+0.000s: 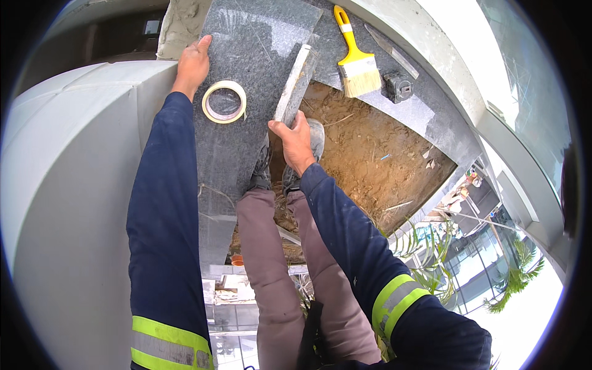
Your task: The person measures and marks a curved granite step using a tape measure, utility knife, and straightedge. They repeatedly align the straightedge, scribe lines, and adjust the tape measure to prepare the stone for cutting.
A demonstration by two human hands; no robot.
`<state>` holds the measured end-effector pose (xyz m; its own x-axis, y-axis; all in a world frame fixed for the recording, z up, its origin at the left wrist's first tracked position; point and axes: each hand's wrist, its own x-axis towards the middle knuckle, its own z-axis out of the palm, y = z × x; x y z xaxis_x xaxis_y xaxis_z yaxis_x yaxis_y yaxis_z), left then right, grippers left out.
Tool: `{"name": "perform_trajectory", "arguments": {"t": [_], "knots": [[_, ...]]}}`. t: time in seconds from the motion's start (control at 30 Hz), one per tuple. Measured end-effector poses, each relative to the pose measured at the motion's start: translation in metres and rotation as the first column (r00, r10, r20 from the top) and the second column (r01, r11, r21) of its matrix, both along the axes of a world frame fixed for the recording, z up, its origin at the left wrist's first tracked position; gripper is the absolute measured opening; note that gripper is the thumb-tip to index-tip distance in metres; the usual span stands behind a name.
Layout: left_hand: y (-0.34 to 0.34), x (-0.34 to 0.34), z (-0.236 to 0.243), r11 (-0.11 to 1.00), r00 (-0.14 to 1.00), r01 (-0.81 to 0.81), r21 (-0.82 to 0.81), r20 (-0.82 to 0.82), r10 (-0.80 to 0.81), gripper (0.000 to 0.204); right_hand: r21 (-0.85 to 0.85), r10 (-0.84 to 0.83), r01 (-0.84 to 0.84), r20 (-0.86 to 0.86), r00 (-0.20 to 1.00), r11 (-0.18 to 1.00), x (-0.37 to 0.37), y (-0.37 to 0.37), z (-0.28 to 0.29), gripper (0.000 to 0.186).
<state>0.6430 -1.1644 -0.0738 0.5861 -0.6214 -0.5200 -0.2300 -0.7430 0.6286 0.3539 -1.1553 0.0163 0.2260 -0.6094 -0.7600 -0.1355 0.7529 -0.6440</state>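
My right hand (295, 139) is closed round the near end of a narrow grey stone strip (295, 85), its pale edge turned up. The strip lies along the right side of a large dark grey stone slab (246, 68). On the slab's far left edge, my left hand (192, 65) is curled, its thumb showing and the other fingers mostly hidden. Between my hands, a roll of cream masking tape (242, 102) lies flat on the slab.
A yellow-handled paintbrush (357, 65) and a dark tape measure (398, 87) lie on stone paving (425, 117) at the right. Bare brown soil (364, 154) fills a gap below them. A curved pale wall (74, 166) borders the left; palm fronds (425, 259) stand at lower right.
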Motion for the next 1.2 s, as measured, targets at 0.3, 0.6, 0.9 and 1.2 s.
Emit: {"name": "perform_trajectory", "arguments": {"t": [0.3, 0.6, 0.9, 1.2], "knots": [[-0.011, -0.019, 0.009, 0.999, 0.999, -0.028, 0.033, -0.038, 0.029, 0.064, -0.033, -0.007, 0.006, -0.037, 0.999, 0.999, -0.007, 0.003, -0.013, 0.056], [-0.016, -0.054, 0.019, 0.999, 0.996, 0.050, -0.017, -0.073, -0.051, 0.064, -0.015, 0.089, -0.091, -0.094, 0.992, 0.996, -0.056, -0.003, -0.013, 0.058], [-0.022, -0.054, 0.040, 0.991, 0.918, -0.029, 0.128, -0.388, 0.077, 0.108, -0.084, 0.355, -0.455, -0.506, 0.786, 0.887, -0.142, -0.010, 0.004, 0.067], [-0.022, -0.038, 0.014, 0.984, 0.862, -0.036, 0.172, -0.493, 0.118, 0.093, -0.177, 0.423, -0.827, -0.791, 0.442, 0.534, -0.215, -0.047, -0.025, 0.080]]}}
